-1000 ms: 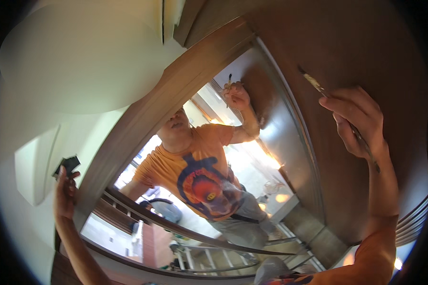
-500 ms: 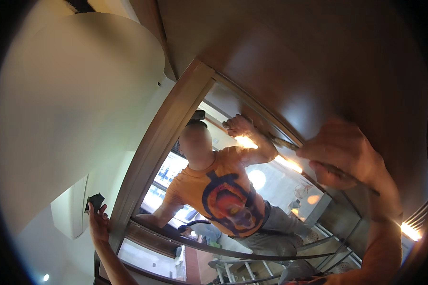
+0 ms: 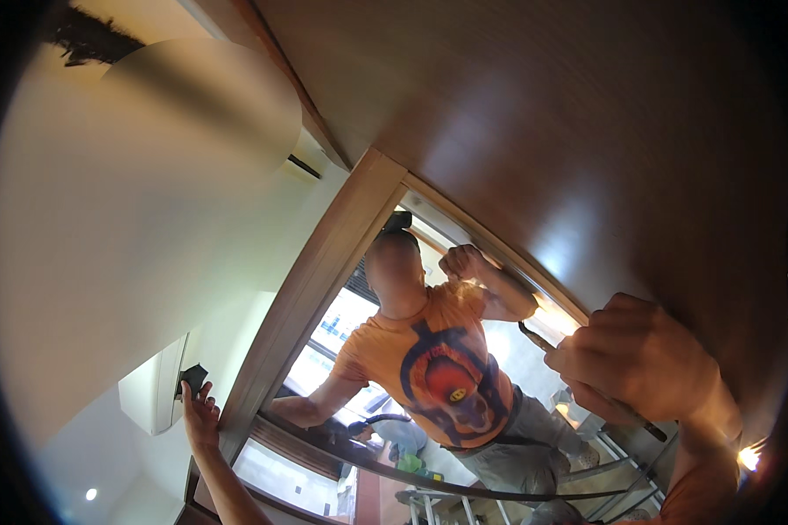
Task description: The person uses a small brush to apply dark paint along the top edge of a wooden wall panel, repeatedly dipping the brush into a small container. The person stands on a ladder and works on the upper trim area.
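My right hand (image 3: 635, 363) is closed around a slim brush (image 3: 538, 337) with a dark tip. The tip points left, in front of a mirror (image 3: 368, 350) and a little below its upper wooden edge; I cannot tell whether it touches the glass. At lower left, my raised left hand (image 3: 203, 420) has its fingertips around a small black angular object (image 3: 194, 378), beside the left upright of the wooden frame (image 3: 324, 241). The inside of that object is hidden. My orange shirt and both arms show as a reflection in the mirror.
A wide dark wooden panel (image 3: 517, 96) spans the upper right. To the left are a smooth cream surface (image 3: 140, 219) and a white box-like fitting (image 3: 153, 389). Dark bristly material (image 3: 96, 39) shows at top left. A bright lamp (image 3: 749, 457) glows at lower right; a ladder (image 3: 622, 464) appears in the mirror.
The view has shifted, so the frame sits lower and further right. My right hand has lowered with the brush, its tip now further from the upper wooden edge. My left hand keeps its hold.
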The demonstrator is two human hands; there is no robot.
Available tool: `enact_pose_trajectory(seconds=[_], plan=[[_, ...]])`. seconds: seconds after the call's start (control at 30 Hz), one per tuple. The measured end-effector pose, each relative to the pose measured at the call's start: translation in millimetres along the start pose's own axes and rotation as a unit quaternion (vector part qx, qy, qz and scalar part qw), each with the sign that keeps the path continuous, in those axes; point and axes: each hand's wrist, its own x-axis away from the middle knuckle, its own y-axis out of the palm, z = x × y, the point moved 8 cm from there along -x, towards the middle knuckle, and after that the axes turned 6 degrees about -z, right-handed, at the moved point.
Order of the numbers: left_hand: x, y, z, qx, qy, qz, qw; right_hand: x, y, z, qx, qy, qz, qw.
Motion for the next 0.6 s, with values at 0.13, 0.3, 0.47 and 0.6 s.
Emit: enact_pose_trajectory(seconds=[0.13, 0.3, 0.47, 0.6], plan=[[16.8, 19.1, 8.8, 0.027, 0.005, -0.029, 0.999, 7.0, 6.3, 0.2, -0.002, -0.005, 0.045, 0.999], [46.0, 73.6, 23.2, 0.172, 0.051, -0.153, 0.972, 25.1, 18.1, -0.3, 0.036, -0.035, 0.116, 0.992], [87.4, 98.4, 41.4, 0.308, 0.138, -0.188, 0.922, 11.9, 6.4, 5.6, 0.063, -0.028, 0.151, 0.986], [167.9, 120.2, -2.7, 0.422, 0.106, -0.277, 0.856, 24.6, -10.9, -30.0, 0.066, -0.061, 0.249, 0.964]])
